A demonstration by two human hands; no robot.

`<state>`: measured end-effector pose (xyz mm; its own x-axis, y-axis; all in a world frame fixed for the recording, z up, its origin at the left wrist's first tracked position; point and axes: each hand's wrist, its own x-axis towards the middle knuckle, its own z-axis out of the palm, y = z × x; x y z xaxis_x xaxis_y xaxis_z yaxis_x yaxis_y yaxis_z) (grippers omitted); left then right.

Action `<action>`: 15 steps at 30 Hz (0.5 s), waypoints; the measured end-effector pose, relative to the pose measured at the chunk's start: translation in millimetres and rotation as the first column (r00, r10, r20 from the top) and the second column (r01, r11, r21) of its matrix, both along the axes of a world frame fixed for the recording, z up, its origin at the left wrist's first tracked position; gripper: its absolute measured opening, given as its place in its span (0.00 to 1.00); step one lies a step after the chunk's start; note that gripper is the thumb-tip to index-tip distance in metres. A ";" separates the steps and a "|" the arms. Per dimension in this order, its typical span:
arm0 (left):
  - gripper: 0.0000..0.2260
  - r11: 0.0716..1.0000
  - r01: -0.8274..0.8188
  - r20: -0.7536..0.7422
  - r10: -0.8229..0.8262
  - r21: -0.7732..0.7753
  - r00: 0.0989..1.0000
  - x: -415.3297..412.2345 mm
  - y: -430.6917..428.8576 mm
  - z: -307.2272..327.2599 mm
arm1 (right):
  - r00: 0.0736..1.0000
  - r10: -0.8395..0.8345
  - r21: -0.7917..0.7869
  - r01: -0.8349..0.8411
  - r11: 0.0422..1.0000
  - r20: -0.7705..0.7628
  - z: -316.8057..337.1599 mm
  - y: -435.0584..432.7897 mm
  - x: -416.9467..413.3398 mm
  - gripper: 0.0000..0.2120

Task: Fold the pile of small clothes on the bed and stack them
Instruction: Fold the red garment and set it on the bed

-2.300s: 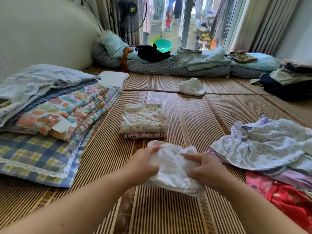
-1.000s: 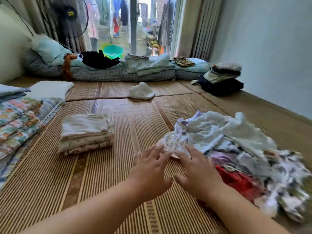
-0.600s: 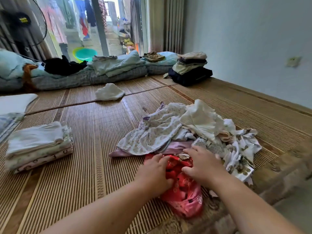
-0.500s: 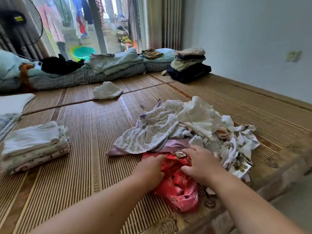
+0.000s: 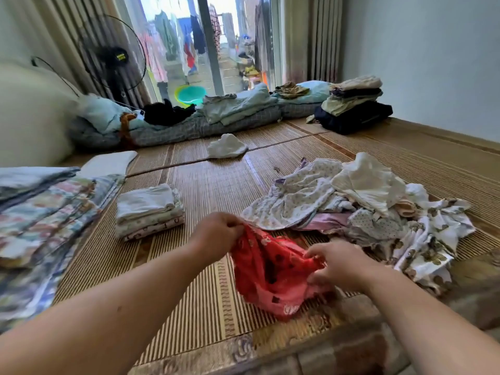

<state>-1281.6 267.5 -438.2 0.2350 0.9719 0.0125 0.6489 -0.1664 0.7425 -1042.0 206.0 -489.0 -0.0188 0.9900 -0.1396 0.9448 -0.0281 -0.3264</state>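
Trouble is most likely to come from the red garment [image 5: 273, 272] itself, which is held bunched and unspread to the right of the folded stack [image 5: 148, 209] and nearer the person than it. Its upper edge is pinched by the left hand [image 5: 216, 234], and its right side is gripped in the curled fingers of the right hand [image 5: 338, 266]. The two hands are held apart, with the cloth sagging between them onto the woven mat [image 5: 211, 185].

The unfolded pile [image 5: 351, 207] lies further to the right of the stack. The red cloth's far edge appears to be tucked just beneath the pile's pale dotted piece. If the garment is drawn toward the stack while that edge is caught, neighbouring pieces could be dragged along and the pile scattered.

A second risk is posed by the bed's front edge [image 5: 270, 355], well forward of the stack. The garment's lower hem is close to it, so cloth released carelessly could slide off. A brown-patterned piece at the pile's end furthest from the stack also lies close to that edge.

Sleeves and seams cannot be made out in the crumpled cloth. If it is folded before being flattened, a lumpy packet would result. The stack's layers are already not quite flush, so a lopsided piece laid on top could tilt or slip off.
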 end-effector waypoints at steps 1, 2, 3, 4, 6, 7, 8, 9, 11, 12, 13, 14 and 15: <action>0.10 1.000 -0.027 0.069 0.028 -0.014 0.997 -14.2 -2.5 1.1 | 1.000 0.013 0.039 -0.013 0.999 -0.002 1.9 -1.7 -8.7 0.07; 0.11 0.998 -0.052 0.151 0.056 -0.031 0.987 -30.2 -5.4 1.0 | 0.998 0.018 0.069 -0.014 0.998 -0.055 2.5 -3.0 -17.9 0.04; 0.12 0.996 -0.079 0.231 0.087 -0.045 0.969 -45.6 -8.9 1.3 | 0.991 0.015 0.081 -0.005 0.997 -0.129 4.4 -4.2 -26.9 0.08; 0.13 0.992 -0.112 0.312 0.125 -0.060 0.942 -61.5 -12.2 0.6 | 0.974 0.012 0.095 0.009 0.995 -0.224 5.7 -3.9 -35.4 0.09; 0.10 0.977 -0.200 0.411 0.213 -0.076 0.886 -91.0 -19.1 0.3 | 0.903 0.012 0.143 0.054 0.988 -0.430 12.9 -4.8 -52.4 0.07; 0.09 0.963 -0.263 0.415 0.267 -0.068 0.870 -106.8 -20.7 -2.2 | 0.854 0.014 0.157 0.079 0.984 -0.519 18.2 -5.6 -62.4 0.06; 0.08 0.943 -0.328 0.401 0.324 -0.060 0.857 -121.7 -21.2 -6.4 | 0.795 0.013 0.163 0.108 0.981 -0.607 21.4 -5.4 -71.4 0.07; 0.08 0.924 -0.377 0.389 0.372 -0.066 0.843 -135.8 -21.7 -11.7 | 0.732 0.008 0.154 0.132 0.979 -0.682 24.8 -5.1 -81.1 0.07; 0.11 0.915 -0.395 0.322 0.400 -0.082 0.858 -153.9 -25.5 -22.0 | 0.584 0.016 0.140 0.168 0.976 -0.812 30.1 -2.8 -97.5 0.09; 0.15 0.936 -0.346 0.230 0.352 -0.068 0.907 -157.4 -29.7 -25.9 | 0.516 0.027 0.131 0.166 0.977 -0.856 34.1 -2.1 -107.1 0.11; 0.19 0.966 -0.251 0.141 0.257 -0.061 0.956 -156.7 -34.6 -29.4 | 0.477 0.029 0.118 0.157 0.981 -0.878 36.0 -0.1 -114.3 0.13; 0.23 0.988 -0.138 0.099 0.145 -0.070 0.984 -151.1 -39.5 -31.3 | 0.458 0.019 0.095 0.142 0.985 -0.889 38.7 1.5 -122.1 0.14; 0.25 0.995 -0.026 0.117 0.038 -0.099 0.992 -141.3 -44.5 -32.2 | 0.468 0.008 0.073 0.122 0.990 -0.884 39.7 5.2 -128.2 0.12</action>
<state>-1422.9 223.1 -470.4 0.2060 0.9769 -0.0566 0.5592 -0.0701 0.8261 -1170.1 211.2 -449.2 -0.0102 0.9996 0.0248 0.1529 0.0260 -0.9879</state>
